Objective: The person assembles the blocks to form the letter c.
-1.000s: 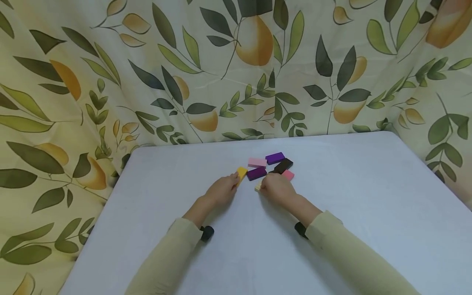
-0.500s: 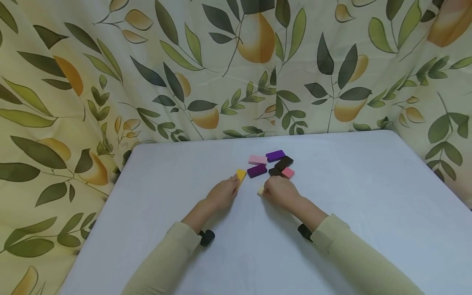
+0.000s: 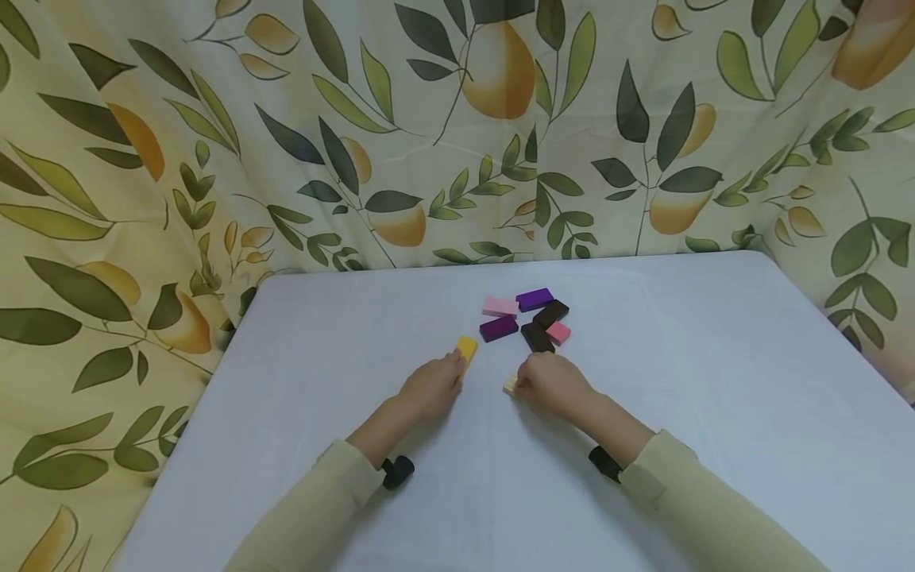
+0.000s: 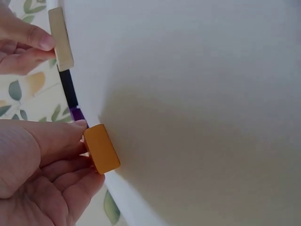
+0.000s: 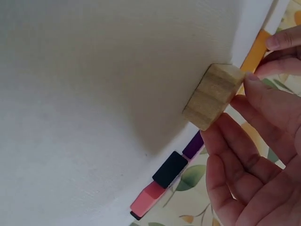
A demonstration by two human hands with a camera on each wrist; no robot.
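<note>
Blocks are held by both hands on the white table (image 3: 715, 381). A yellow block (image 3: 467, 348) is pinched by the left hand (image 3: 429, 389), and a pale wood block (image 3: 511, 384) is pinched by the right hand (image 3: 554, 381). Each block seems to be kept on its edge against the table, probably so that it can be slid and set with control.

In the left wrist view, the yellow block (image 4: 101, 148) is seen at the tips of the curled fingers (image 4: 66, 141), at about 12 o'clock from the hand in the head view. In the right wrist view, the wood block (image 5: 212, 95) is clamped between the thumb and the fingertips (image 5: 256, 94); in the head view it lies at about 9 o'clock from the right hand.

The two held blocks are near each other but apart. A loose group of pink, purple and dark blocks (image 3: 525, 318) is left lying flat at about 12 o'clock from the hands, untouched by them. A leaf-patterned curtain (image 3: 214, 159) is hung behind the table.
</note>
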